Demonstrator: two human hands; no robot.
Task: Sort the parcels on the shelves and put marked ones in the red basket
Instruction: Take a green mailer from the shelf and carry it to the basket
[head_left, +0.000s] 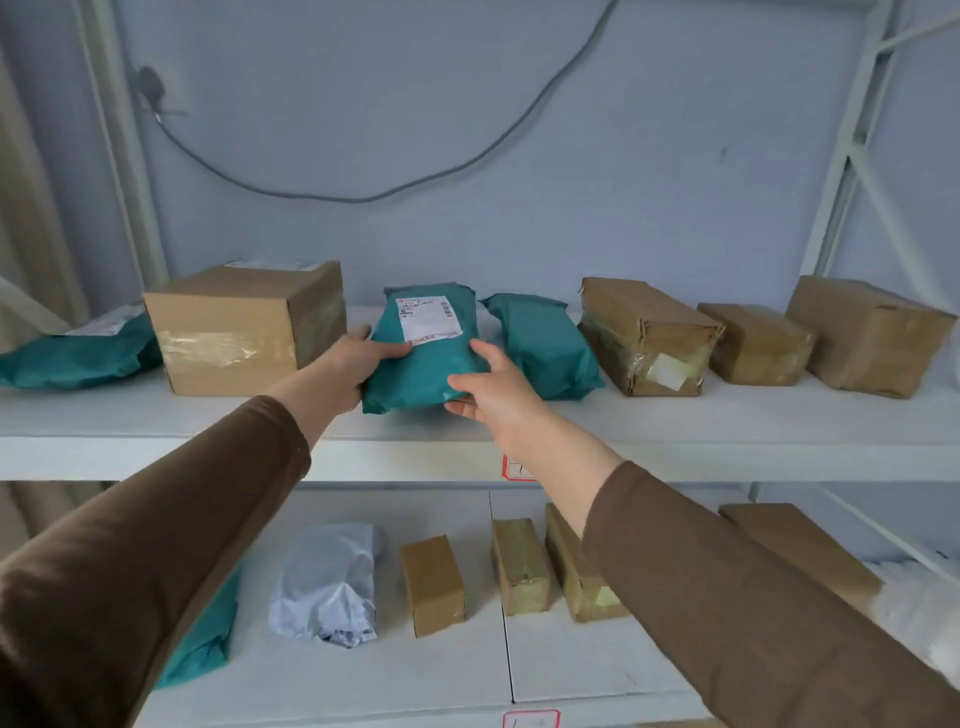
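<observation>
A teal plastic parcel with a white shipping label lies on the upper white shelf. My left hand grips its left edge, thumb on top. My right hand touches its lower right corner, fingers spread, some under the edge. A second teal parcel lies just to the right, and a large cardboard box stands just to the left. No red basket is in view.
Three taped brown boxes line the upper shelf's right side; another teal bag lies far left. The lower shelf holds a grey bag, several small brown boxes and a teal bag.
</observation>
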